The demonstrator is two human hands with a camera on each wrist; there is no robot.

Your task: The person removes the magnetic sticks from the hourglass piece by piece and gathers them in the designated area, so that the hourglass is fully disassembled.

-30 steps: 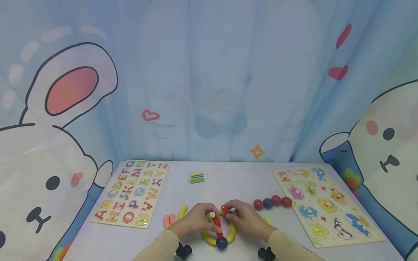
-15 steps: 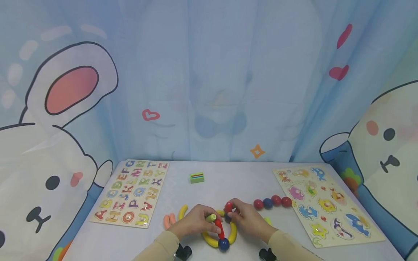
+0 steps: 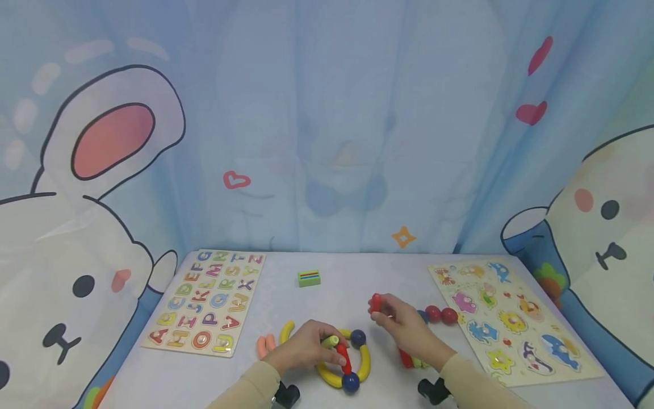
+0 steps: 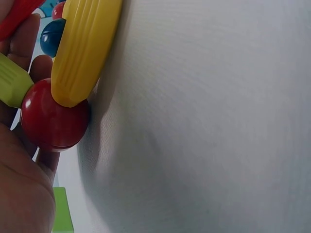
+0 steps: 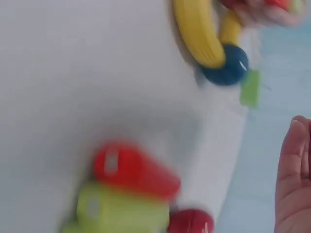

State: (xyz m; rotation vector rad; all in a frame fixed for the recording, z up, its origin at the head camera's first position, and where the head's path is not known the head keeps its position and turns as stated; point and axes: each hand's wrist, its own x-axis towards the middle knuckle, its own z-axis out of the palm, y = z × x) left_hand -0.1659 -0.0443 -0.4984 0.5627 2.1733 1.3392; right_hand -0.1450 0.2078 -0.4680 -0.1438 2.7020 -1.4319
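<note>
In the head view, a ring of yellow curved sticks (image 3: 365, 363) and balls lies on the table, with a blue ball (image 3: 359, 338) at its far right and another blue ball (image 3: 351, 383) at its near side. My left hand (image 3: 309, 346) is at the ring's left, pinching a red stick (image 3: 344, 359) whose lower end meets the near ball. A light green stick (image 3: 330, 341) pokes out beside those fingers; in the left wrist view it joins a red ball (image 4: 56, 116) by the palm. My right hand (image 3: 406, 324), apart from the ring, pinches a short red stick (image 3: 376, 302) upright.
An alphabet puzzle board (image 3: 204, 304) lies left, an animal puzzle board (image 3: 511, 324) right. A row of balls (image 3: 433, 313) sits behind my right hand. Red and green sticks (image 3: 406, 358) lie under that wrist. A small green block (image 3: 309, 278) stands at the back; orange pieces (image 3: 261, 346) lie left.
My right hand has moved away from the ring, up and to the right, carrying the red stick off the far blue ball. The left hand has stayed nearly still.
</note>
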